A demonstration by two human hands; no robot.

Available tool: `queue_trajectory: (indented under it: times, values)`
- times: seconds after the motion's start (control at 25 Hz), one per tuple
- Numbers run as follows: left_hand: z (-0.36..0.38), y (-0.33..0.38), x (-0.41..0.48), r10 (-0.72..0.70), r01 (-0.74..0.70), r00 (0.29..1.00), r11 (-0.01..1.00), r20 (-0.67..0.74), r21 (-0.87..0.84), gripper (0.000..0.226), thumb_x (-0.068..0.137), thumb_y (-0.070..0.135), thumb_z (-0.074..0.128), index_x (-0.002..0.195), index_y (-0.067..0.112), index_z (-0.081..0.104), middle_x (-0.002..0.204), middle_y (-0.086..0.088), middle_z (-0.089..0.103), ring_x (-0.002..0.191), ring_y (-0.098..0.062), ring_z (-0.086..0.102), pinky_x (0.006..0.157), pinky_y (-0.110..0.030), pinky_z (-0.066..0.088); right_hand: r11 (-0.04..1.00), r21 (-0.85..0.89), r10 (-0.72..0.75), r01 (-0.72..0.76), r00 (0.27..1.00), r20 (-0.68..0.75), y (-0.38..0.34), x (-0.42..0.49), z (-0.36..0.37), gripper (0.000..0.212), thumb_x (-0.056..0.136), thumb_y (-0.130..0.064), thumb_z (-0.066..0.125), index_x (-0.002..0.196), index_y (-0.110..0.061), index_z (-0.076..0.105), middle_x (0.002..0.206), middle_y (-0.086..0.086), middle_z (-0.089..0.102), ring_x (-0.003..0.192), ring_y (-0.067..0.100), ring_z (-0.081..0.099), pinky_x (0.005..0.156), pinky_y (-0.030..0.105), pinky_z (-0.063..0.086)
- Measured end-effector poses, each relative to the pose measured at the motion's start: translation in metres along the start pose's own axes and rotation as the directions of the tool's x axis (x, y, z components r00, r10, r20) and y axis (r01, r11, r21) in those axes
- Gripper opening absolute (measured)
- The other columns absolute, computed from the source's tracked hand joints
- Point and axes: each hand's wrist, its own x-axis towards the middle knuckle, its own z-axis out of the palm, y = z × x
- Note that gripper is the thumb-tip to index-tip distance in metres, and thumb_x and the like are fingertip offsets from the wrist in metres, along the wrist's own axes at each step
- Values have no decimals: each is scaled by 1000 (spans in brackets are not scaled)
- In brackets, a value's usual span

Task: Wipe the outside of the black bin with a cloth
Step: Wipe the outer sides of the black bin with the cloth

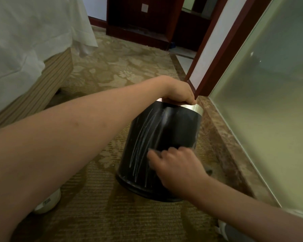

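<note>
The black bin (173,130) stands tilted on the patterned carpet, its silver rim (196,109) turned away from me. Pale wet streaks run down its near side. My left hand (178,92) grips the rim at the top and holds the bin at its tilt. My right hand (175,165) is low on the bin's side, blurred by motion, with its fingers curled. A small dark grey edge of cloth (155,151) shows at the fingertips, pressed against the bin. The hand hides the remainder of the cloth.
A bed with white sheets (24,41) fills the left. A dark wooden cabinet (140,23) stands at the back. A frosted glass panel (269,102) above a marble sill (222,137) runs close along the bin's right. My white shoe (49,201) is at lower left.
</note>
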Motion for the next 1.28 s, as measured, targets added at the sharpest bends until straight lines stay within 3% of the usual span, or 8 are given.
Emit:
queue_trajectory:
  times: [0.08, 0.24, 0.48, 0.6, 0.72, 0.92, 1.16, 1.28]
  values:
    - [0, 1, 0, 1, -1, 1000, 1000, 17, 2, 29, 99, 33, 48, 103, 10, 65, 75, 6, 52, 75, -13, 50, 73, -29, 43, 1000, -15, 21, -20, 997, 68, 7, 7, -9, 28, 92, -38, 57, 114, -21, 52, 74, -4, 64, 60, 19, 61, 49, 26, 29]
    - [-2, -4, 1, 11, -11, 1000, 1000, 26, 13, 28, 99, 33, 47, 88, 13, 64, 73, 4, 52, 69, -14, 48, 66, -27, 41, 940, -129, 271, -316, 920, -282, 62, 36, -25, 21, 85, -30, 64, 101, -18, 60, 57, 0, 58, 44, 25, 50, 44, 24, 21]
    - [-4, -10, 1, 18, -20, 999, 998, 41, 62, 32, 102, 33, 40, 93, 13, 62, 84, 3, 56, 79, -13, 53, 74, -28, 39, 984, 113, -148, 134, 982, 120, -27, -16, 10, 28, 90, -33, 61, 114, -22, 54, 83, 0, 67, 71, 21, 65, 57, 33, 41]
    - [-3, -12, -1, 16, -16, 1000, 997, 5, 74, 32, 102, 31, 39, 89, 14, 62, 79, 4, 53, 72, -10, 49, 67, -26, 37, 999, 40, 21, -21, 1000, 9, 0, 9, 0, 25, 96, -35, 53, 117, -23, 52, 82, -1, 67, 71, 22, 64, 56, 31, 30]
    - [-4, -17, -1, 31, -25, 999, 992, -45, 121, 36, 102, 34, 40, 99, 6, 63, 85, 0, 53, 76, -13, 47, 69, -28, 37, 988, -69, 125, -141, 971, -203, 30, 17, -3, 32, 79, -34, 72, 107, -19, 64, 64, -1, 64, 54, 22, 61, 49, 27, 24]
    - [-3, -18, -2, 20, -15, 999, 993, -41, 118, 34, 102, 34, 38, 105, 9, 62, 98, -1, 57, 88, -13, 51, 80, -29, 37, 973, 146, -184, 178, 983, 23, -29, -22, 22, 39, 81, -35, 73, 115, -23, 56, 79, -3, 67, 67, 17, 65, 58, 31, 47]
    - [-8, -24, -8, -9, 15, 997, 996, -70, 86, 28, 103, 32, 38, 84, 22, 56, 83, 5, 50, 78, -9, 45, 73, -26, 34, 978, 50, 210, -204, 952, -224, 52, -11, 13, 27, 78, -31, 65, 101, -21, 58, 62, -1, 61, 50, 27, 59, 42, 26, 33]
    - [-11, -28, -11, -31, 34, 999, 997, -40, 72, 27, 103, 34, 37, 103, 21, 60, 99, 3, 53, 91, -12, 49, 87, -30, 35, 985, 170, 9, 8, 995, -100, 12, -48, 35, 18, 86, -30, 57, 102, -22, 52, 63, -2, 58, 50, 25, 56, 43, 30, 39]
